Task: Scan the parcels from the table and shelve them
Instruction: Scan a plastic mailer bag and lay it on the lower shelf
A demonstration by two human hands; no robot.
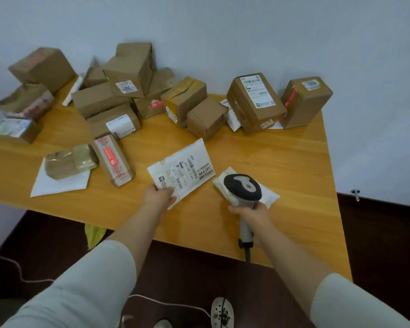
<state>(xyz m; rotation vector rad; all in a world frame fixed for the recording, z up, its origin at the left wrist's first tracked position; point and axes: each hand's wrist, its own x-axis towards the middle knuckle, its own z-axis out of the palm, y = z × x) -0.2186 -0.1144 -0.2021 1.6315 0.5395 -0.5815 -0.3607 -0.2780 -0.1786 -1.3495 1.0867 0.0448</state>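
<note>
The left hand (160, 194) pinches a white mailer (182, 170) by its near corner over the table (282, 166); the right hand (251, 215) grips a barcode scanner (243, 189) above a small white packet (269, 196).

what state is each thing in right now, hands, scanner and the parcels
white mailer, label side up, held by its near corner
scanner, head over the small white packet
small white packet, flat on the table
cardboard boxes, closed, piled along the far side
left hand, gripping the white mailer
right hand, gripping the scanner's handle
</note>
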